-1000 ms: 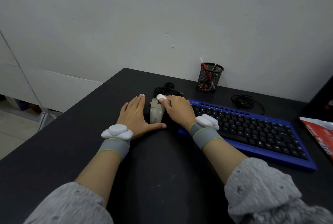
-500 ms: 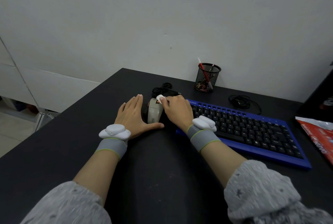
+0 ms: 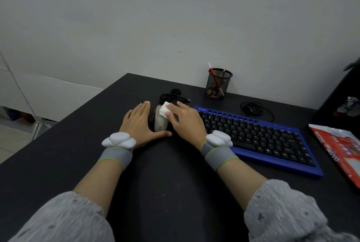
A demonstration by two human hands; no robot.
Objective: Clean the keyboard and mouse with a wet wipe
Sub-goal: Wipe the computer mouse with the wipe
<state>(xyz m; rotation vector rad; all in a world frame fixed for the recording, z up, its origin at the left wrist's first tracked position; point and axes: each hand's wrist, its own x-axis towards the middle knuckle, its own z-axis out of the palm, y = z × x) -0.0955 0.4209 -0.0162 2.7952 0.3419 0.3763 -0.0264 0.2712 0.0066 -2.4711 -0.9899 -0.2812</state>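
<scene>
The right hand (image 3: 185, 122) pinches a folded white wet wipe (image 3: 163, 112) between thumb and fingers and presses it on the far end of the grey mouse (image 3: 160, 124), centre frame. The left hand (image 3: 139, 124) lies flat, fingers straight, against the mouse's left side, thumb stretched across below it. The blue keyboard (image 3: 263, 136) sits right of centre on the black table (image 3: 155, 179). A mesh pen holder (image 3: 219, 83) stands above it, and a red packet (image 3: 341, 144) lies at the right edge.

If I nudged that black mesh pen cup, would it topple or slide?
Probably slide: the mesh pen cup looks wide for its height and stands flat on the desk. It seems light, being open wire mesh. A high push might tip it, as the red pen sticks above the rim.
</scene>
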